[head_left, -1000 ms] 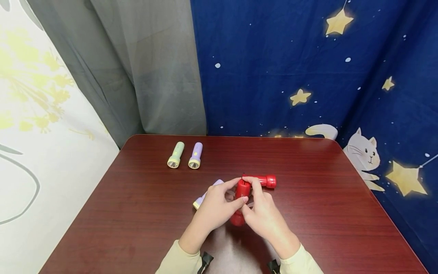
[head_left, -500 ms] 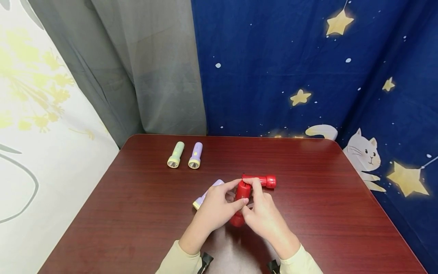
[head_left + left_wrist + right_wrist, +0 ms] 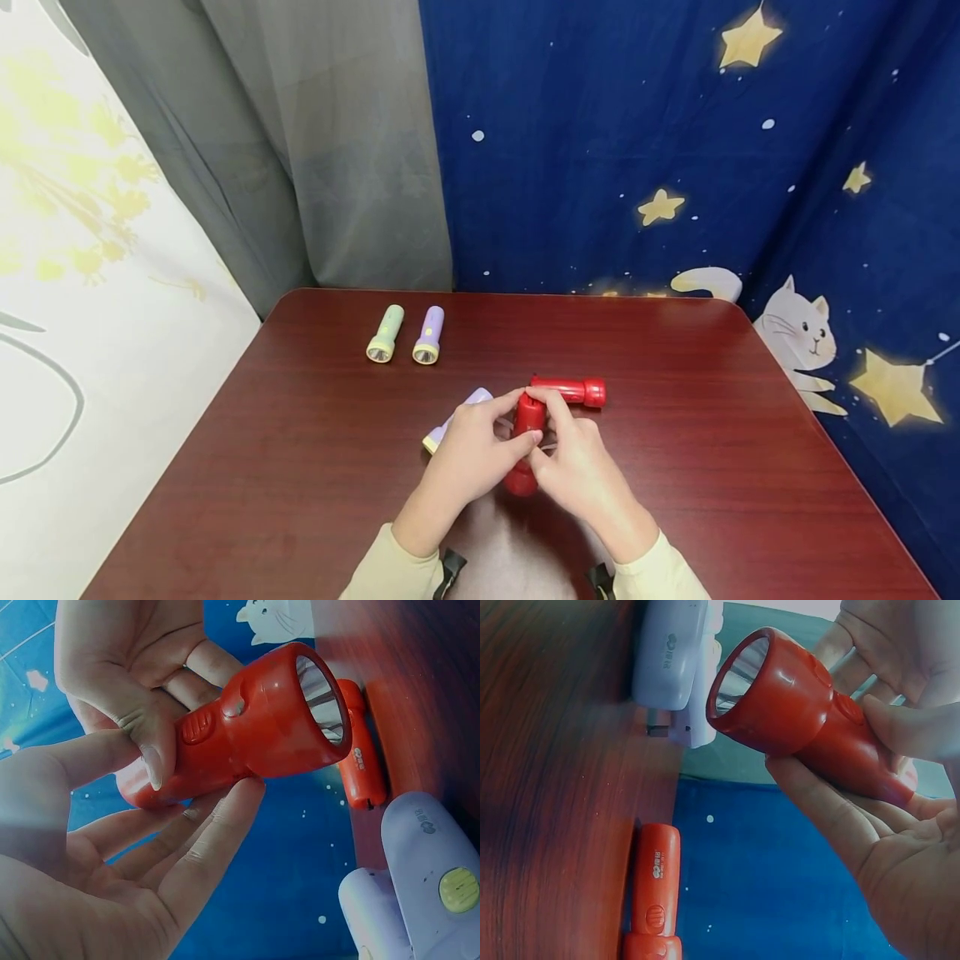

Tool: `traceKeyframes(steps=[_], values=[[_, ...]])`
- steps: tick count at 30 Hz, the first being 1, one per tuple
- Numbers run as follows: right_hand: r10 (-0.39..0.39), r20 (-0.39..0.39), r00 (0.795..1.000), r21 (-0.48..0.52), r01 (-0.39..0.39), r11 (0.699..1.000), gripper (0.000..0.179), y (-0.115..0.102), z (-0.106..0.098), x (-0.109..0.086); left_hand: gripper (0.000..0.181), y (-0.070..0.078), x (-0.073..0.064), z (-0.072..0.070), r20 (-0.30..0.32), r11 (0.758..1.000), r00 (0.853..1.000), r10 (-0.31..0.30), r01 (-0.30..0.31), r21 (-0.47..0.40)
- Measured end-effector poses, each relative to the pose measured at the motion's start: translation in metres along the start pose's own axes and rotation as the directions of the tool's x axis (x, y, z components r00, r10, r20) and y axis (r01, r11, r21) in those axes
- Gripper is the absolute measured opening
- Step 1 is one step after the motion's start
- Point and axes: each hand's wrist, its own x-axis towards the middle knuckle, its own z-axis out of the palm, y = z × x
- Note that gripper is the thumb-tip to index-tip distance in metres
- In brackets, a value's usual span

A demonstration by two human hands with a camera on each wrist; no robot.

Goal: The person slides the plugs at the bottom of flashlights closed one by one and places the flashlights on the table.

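Note:
Both hands hold a red flashlight [image 3: 531,417] above the near middle of the table. Its lens end points toward the person and down in the head view; the clear lens shows in the left wrist view, where the red flashlight [image 3: 277,720] has a ribbed slide switch on its side. My left hand [image 3: 474,446] grips the body, thumb across it. My right hand [image 3: 583,467] pinches the tail end from the other side, index finger at the tip. Behind them lies a second red flashlight [image 3: 585,392]. Partly hidden by the left hand is a purple flashlight [image 3: 478,397].
A green flashlight [image 3: 386,333] and another purple flashlight [image 3: 428,335] lie side by side toward the table's back left. The dark red wooden table [image 3: 712,458] ends at a grey curtain [image 3: 360,167] and a blue star-patterned curtain [image 3: 570,167].
The hands keep hold of the red flashlight in nearly the same place, with only slight finger movement. The head view has tilted slightly. The other flashlights have not moved on the table.

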Motion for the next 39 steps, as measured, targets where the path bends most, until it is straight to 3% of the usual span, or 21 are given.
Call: traceKeyframes(steps=[6, 13, 22, 29, 39], values=[[-0.018, 0.023, 1.0, -0.04, 0.019, 0.999, 0.068, -0.0002, -0.0005, 0.0025, 0.055, 0.0016, 0.0022, -0.0016, -0.017, 1.0, 1.0, 0.015, -0.015, 0.017], [0.04, 0.059, 0.997, 0.038, -0.042, 0.998, 0.066, 0.0001, -0.0006, 0.0034, 0.056, 0.0022, 0.0024, 0.0003, -0.007, 1.0, 1.0, 0.005, -0.005, 0.017], [0.027, 0.04, 0.999, 0.024, -0.028, 0.999, 0.057, 0.0009, 0.0009, -0.0009, 0.057, 0.0029, -0.0014, 0.0011, 0.004, 1.0, 1.0, 0.004, -0.004, 0.028], [-0.004, 0.008, 1.0, -0.025, 0.004, 1.0, 0.055, 0.0002, 0.0013, -0.0025, 0.055, 0.0031, -0.0031, 0.0029, -0.033, 0.998, 0.999, 0.036, -0.034, 0.055], [0.021, -0.001, 1.0, 0.04, -0.021, 0.999, 0.052, -0.0013, 0.0016, -0.0041, 0.056, 0.0006, -0.0023, 0.005, -0.051, 0.999, 0.999, 0.017, -0.015, 0.028]])
